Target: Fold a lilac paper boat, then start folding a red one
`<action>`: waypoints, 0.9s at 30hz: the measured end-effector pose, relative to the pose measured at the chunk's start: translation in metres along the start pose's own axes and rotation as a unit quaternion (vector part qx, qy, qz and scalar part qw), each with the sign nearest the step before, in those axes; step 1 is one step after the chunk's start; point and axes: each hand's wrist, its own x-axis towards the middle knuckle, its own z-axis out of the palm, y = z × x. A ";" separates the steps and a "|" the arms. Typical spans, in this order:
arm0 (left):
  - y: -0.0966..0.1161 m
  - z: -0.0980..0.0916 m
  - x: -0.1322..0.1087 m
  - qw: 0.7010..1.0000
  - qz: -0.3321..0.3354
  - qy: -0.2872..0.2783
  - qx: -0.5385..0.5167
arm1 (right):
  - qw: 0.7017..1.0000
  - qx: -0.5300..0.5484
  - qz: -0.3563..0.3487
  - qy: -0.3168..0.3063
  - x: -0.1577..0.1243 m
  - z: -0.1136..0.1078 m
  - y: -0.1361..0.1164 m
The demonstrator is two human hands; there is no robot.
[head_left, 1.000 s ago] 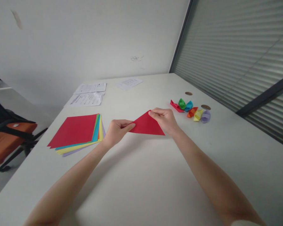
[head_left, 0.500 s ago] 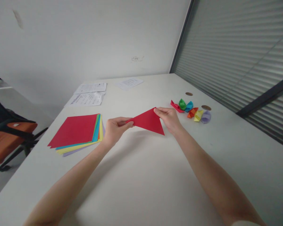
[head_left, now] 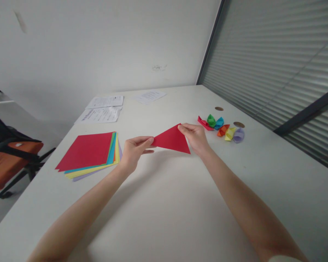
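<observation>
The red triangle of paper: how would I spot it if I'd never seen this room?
On the white table, look between the left hand and right hand. The red triangle is pinched there, unlike the flat square stack.

bright, even | soft shadows under arms | wide-angle edge distortion

printed sheets [head_left: 102, 109] on the table's far side, text too small to read
</observation>
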 end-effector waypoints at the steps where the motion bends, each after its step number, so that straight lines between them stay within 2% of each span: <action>1: 0.000 0.000 0.000 1.000 0.005 0.004 0.005 | 1.000 -0.001 -0.007 -0.002 0.000 0.000 0.001; 8: -0.004 -0.004 0.005 0.995 0.087 0.024 0.041 | 0.999 -0.004 -0.030 -0.015 0.001 -0.001 -0.003; 14: -0.009 -0.008 0.008 0.987 0.117 0.040 0.098 | 0.999 0.010 -0.027 -0.025 0.000 -0.002 -0.008; 21: -0.010 -0.006 0.004 0.984 0.130 0.052 0.111 | 0.999 0.024 0.005 -0.026 0.001 0.001 -0.002; 27: -0.007 -0.005 0.001 0.984 0.121 0.039 0.122 | 1.000 -0.003 -0.022 0.006 0.003 0.000 -0.002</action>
